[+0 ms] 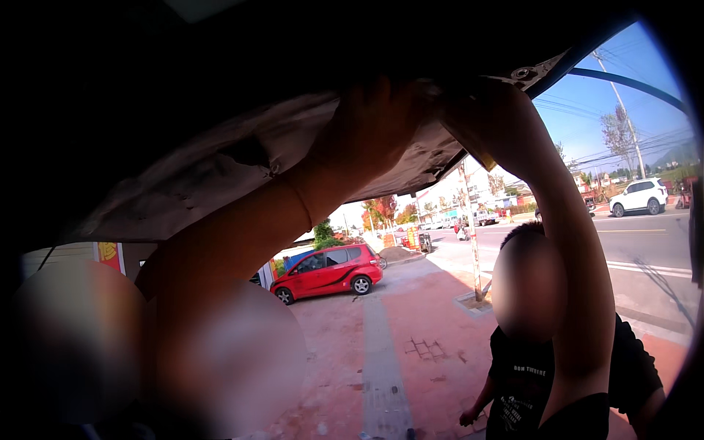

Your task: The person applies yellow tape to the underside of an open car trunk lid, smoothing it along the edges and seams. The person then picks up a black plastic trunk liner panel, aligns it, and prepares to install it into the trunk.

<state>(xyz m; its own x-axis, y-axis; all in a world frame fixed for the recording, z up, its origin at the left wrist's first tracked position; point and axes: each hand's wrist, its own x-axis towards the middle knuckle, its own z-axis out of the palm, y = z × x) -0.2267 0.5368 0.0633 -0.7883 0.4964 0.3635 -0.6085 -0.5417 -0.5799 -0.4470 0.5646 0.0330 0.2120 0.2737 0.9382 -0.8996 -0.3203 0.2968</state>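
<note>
Both my arms reach up under a raised, dirty pale panel (293, 121), which looks like the underside of a vehicle's lid. My left hand (374, 117) is pressed up near the panel's edge, its fingers mostly lost in deep shade. Close beside it on the right, my right hand (491, 110) bends at the wrist with its fingers toward the left hand. A small yellow-edged thing (482, 158) juts out below the right hand, and the fingers seem closed on it. Its kind is too dark to make out. Shadow hides whatever both hands touch.
A person in a black shirt (517, 378) stands close by, partly behind my right forearm. A red car (330, 271) is parked on the reddish paving (425, 330). Further off are a slim post (473, 235), a road (631, 235) and a white car (639, 196).
</note>
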